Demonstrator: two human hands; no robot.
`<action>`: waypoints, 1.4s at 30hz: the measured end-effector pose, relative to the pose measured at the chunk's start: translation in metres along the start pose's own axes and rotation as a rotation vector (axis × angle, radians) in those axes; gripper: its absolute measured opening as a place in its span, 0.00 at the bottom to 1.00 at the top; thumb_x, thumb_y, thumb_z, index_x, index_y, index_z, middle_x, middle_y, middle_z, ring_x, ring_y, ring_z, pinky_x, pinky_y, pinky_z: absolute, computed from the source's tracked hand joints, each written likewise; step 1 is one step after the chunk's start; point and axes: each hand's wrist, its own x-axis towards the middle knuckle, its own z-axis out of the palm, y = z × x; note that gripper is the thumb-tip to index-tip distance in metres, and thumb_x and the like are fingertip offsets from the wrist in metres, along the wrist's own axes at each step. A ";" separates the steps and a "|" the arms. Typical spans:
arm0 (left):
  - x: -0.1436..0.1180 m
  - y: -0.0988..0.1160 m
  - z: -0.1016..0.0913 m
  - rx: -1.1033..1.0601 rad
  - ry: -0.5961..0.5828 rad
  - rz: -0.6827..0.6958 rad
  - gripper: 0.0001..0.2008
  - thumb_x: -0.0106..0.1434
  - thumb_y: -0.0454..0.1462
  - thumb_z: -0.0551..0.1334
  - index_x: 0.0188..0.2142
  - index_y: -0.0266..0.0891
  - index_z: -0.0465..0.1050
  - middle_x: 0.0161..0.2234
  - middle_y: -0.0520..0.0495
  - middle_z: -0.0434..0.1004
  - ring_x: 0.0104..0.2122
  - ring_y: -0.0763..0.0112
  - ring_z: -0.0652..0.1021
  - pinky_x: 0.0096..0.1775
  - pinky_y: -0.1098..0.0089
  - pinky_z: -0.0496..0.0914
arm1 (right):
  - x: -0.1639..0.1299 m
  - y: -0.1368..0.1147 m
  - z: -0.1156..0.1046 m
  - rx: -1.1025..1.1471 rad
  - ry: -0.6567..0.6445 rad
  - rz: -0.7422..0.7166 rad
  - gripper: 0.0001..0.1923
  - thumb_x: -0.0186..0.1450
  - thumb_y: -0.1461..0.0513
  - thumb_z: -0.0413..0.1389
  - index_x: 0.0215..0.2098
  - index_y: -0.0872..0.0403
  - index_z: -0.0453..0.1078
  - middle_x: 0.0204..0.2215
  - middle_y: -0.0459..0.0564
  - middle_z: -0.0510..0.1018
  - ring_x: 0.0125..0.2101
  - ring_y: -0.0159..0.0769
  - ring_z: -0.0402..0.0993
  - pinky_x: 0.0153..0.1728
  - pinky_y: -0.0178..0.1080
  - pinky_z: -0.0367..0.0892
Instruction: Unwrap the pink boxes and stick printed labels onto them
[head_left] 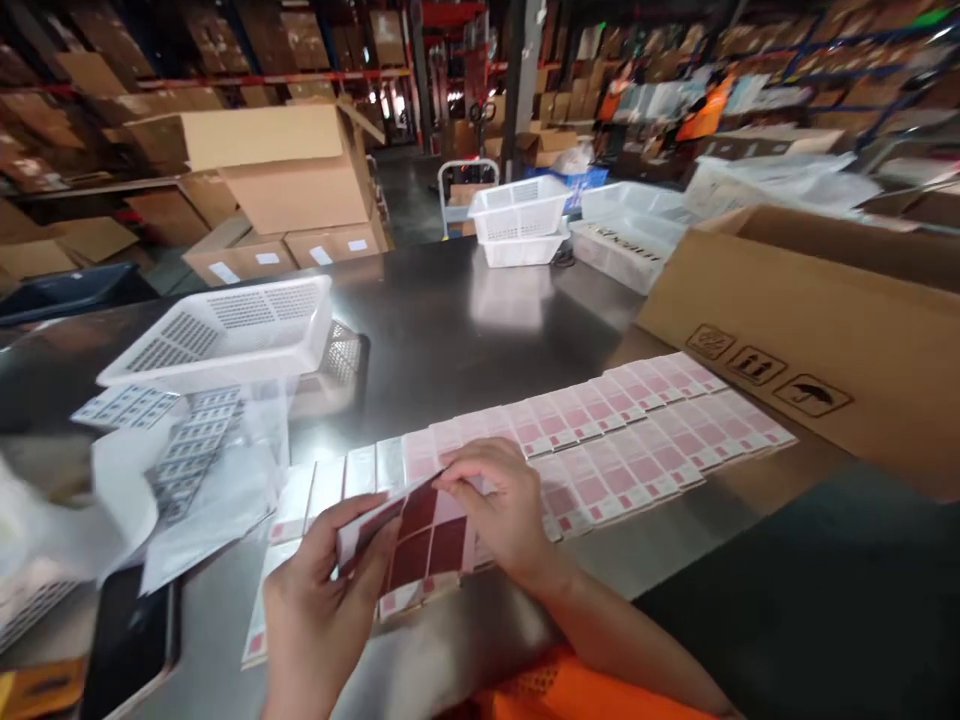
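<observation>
My left hand [322, 600] is closed around a folded or stacked sheet of dark red labels [416, 540], thumb on top. At the sheet's upper right edge my right hand [499, 505] pinches with thumb and forefinger; whether it grips the whole sheet or one label is too small to tell. Beneath and beyond both hands, two long rows of overlapping flat packets with pink print [600, 480] run across the metal table. Several packets at the left end [322, 490] look silvery white under glare. Part of the rows is hidden by my hands.
A white plastic basket [217, 335] stands at left, near clear bags and printed sheets [199, 440]. A phone [131, 640] lies at lower left. A large cardboard box [810, 350] borders the right side. White baskets [521, 215] sit at the table's far edge.
</observation>
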 end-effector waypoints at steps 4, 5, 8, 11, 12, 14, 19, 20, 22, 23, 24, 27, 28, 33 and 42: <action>0.000 0.005 0.002 -0.028 -0.002 -0.004 0.12 0.56 0.45 0.67 0.38 0.43 0.78 0.24 0.54 0.79 0.19 0.74 0.72 0.21 0.74 0.63 | 0.000 0.003 0.000 -0.027 0.007 0.052 0.03 0.61 0.63 0.65 0.34 0.48 0.76 0.33 0.46 0.83 0.38 0.41 0.78 0.45 0.47 0.67; 0.000 0.005 0.003 -0.024 -0.001 -0.006 0.11 0.57 0.44 0.67 0.38 0.43 0.78 0.24 0.54 0.79 0.19 0.74 0.71 0.21 0.74 0.63 | 0.000 0.004 0.000 -0.031 0.000 0.046 0.04 0.62 0.63 0.65 0.34 0.48 0.76 0.33 0.46 0.83 0.38 0.41 0.78 0.44 0.47 0.67; -0.001 0.005 0.003 0.000 0.008 0.001 0.09 0.57 0.42 0.67 0.37 0.43 0.78 0.24 0.55 0.78 0.18 0.76 0.69 0.21 0.74 0.63 | 0.001 0.006 0.002 -0.027 -0.039 -0.005 0.04 0.63 0.64 0.63 0.31 0.48 0.75 0.31 0.45 0.83 0.36 0.41 0.79 0.43 0.47 0.67; -0.001 0.005 0.003 -0.023 0.021 -0.008 0.08 0.57 0.41 0.67 0.37 0.43 0.78 0.26 0.55 0.80 0.19 0.75 0.72 0.24 0.75 0.65 | 0.001 0.008 0.004 -0.046 -0.040 -0.034 0.07 0.63 0.66 0.62 0.29 0.48 0.75 0.30 0.43 0.84 0.34 0.40 0.79 0.42 0.47 0.66; -0.001 0.005 0.003 -0.037 0.024 -0.015 0.08 0.56 0.40 0.67 0.36 0.43 0.78 0.27 0.54 0.80 0.20 0.75 0.73 0.25 0.74 0.66 | 0.001 0.008 0.005 -0.052 -0.033 -0.048 0.07 0.63 0.66 0.62 0.29 0.48 0.75 0.30 0.43 0.84 0.34 0.40 0.79 0.43 0.47 0.66; 0.000 0.004 0.004 -0.068 0.024 -0.041 0.08 0.55 0.40 0.67 0.36 0.43 0.78 0.28 0.54 0.81 0.22 0.74 0.74 0.27 0.74 0.67 | -0.001 0.010 0.005 -0.065 -0.009 -0.081 0.07 0.64 0.66 0.61 0.30 0.47 0.76 0.32 0.43 0.84 0.35 0.39 0.79 0.44 0.48 0.66; 0.003 0.001 0.008 -0.232 -0.018 -0.192 0.12 0.53 0.41 0.69 0.37 0.42 0.77 0.27 0.54 0.80 0.22 0.74 0.75 0.27 0.74 0.68 | -0.004 0.011 0.006 -0.140 -0.006 -0.119 0.10 0.64 0.69 0.60 0.31 0.47 0.77 0.36 0.44 0.85 0.38 0.40 0.80 0.50 0.51 0.63; 0.004 0.002 0.008 -0.261 -0.023 -0.220 0.13 0.52 0.41 0.70 0.37 0.42 0.77 0.26 0.54 0.80 0.22 0.74 0.74 0.26 0.75 0.67 | -0.004 0.011 0.006 -0.145 0.000 -0.131 0.10 0.64 0.70 0.60 0.31 0.47 0.77 0.37 0.44 0.85 0.38 0.39 0.80 0.51 0.51 0.63; 0.004 0.002 0.009 -0.295 -0.023 -0.252 0.14 0.51 0.41 0.71 0.37 0.41 0.77 0.24 0.55 0.78 0.20 0.75 0.72 0.24 0.75 0.65 | -0.003 0.011 0.008 -0.141 0.038 -0.165 0.09 0.63 0.70 0.62 0.33 0.48 0.77 0.36 0.44 0.84 0.38 0.39 0.80 0.49 0.50 0.64; 0.004 0.003 0.009 -0.306 -0.021 -0.257 0.14 0.51 0.41 0.71 0.37 0.41 0.77 0.24 0.55 0.78 0.20 0.76 0.72 0.24 0.76 0.65 | -0.003 0.012 0.009 -0.140 0.056 -0.182 0.09 0.62 0.69 0.63 0.36 0.48 0.77 0.35 0.44 0.84 0.37 0.39 0.80 0.48 0.49 0.65; 0.004 0.003 0.009 -0.316 -0.020 -0.260 0.14 0.50 0.41 0.71 0.37 0.41 0.77 0.24 0.55 0.78 0.20 0.76 0.72 0.24 0.76 0.66 | -0.002 0.012 0.009 -0.140 0.067 -0.199 0.09 0.62 0.69 0.64 0.38 0.49 0.77 0.34 0.45 0.84 0.36 0.39 0.79 0.46 0.48 0.66; 0.005 0.004 0.010 -0.347 -0.019 -0.276 0.14 0.50 0.40 0.71 0.37 0.41 0.76 0.24 0.54 0.79 0.20 0.76 0.71 0.25 0.76 0.66 | -0.002 0.015 0.011 -0.162 0.047 -0.240 0.11 0.61 0.69 0.64 0.40 0.49 0.78 0.35 0.46 0.84 0.36 0.39 0.79 0.45 0.48 0.67; 0.006 0.004 0.010 -0.362 -0.022 -0.288 0.14 0.50 0.40 0.71 0.36 0.41 0.76 0.24 0.54 0.78 0.20 0.76 0.72 0.25 0.77 0.66 | -0.003 0.016 0.011 -0.166 0.044 -0.252 0.11 0.61 0.70 0.64 0.40 0.49 0.78 0.36 0.46 0.85 0.37 0.39 0.79 0.47 0.49 0.66; 0.007 0.005 0.011 -0.479 -0.071 -0.355 0.14 0.50 0.39 0.72 0.36 0.40 0.76 0.23 0.54 0.77 0.19 0.76 0.72 0.23 0.77 0.65 | -0.005 0.019 0.011 -0.158 0.076 -0.278 0.12 0.61 0.72 0.62 0.36 0.48 0.79 0.38 0.46 0.85 0.38 0.40 0.80 0.51 0.52 0.65; 0.029 -0.019 0.016 -0.674 -0.126 -0.420 0.20 0.46 0.42 0.75 0.37 0.38 0.74 0.26 0.52 0.80 0.23 0.74 0.77 0.26 0.77 0.70 | -0.010 0.020 0.011 -0.308 -0.095 -0.368 0.09 0.68 0.67 0.56 0.35 0.48 0.76 0.48 0.46 0.81 0.52 0.40 0.74 0.61 0.54 0.56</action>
